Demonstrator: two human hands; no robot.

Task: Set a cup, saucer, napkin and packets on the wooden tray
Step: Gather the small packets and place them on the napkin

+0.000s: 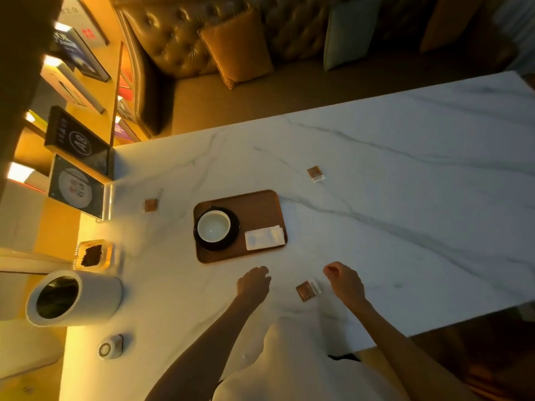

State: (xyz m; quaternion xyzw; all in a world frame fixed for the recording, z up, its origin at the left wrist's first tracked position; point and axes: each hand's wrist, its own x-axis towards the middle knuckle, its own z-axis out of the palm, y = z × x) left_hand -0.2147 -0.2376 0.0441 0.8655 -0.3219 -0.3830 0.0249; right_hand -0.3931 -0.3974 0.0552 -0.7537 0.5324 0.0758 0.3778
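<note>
On the wooden tray [254,204] the cup [213,227] sits in its dark saucer [235,227] at the left end and the folded napkin [265,238] lies at the near right corner; no packet is on it yet. Left packet [150,204] lies on the table [405,169] well left of and beyond the left hand [254,282], which hovers just short of the tray's near rim, fingers [262,272] loosely curled, empty. Risk: a reach from here toward that packet passes close beside the saucer, and a forearm could nudge cup or tray. Near packet [308,290] lies between both hands, just left of the right hand [344,280], whose fingers [331,270] are curled together, apparently holding nothing. Risk: the flat packet offers little edge, so a pinch may skid it toward the table's near edge, which is close. Far packet [315,173] lies well beyond the right hand, with open table around it. Free tray room remains beyond the napkin, right of the saucer.
</note>
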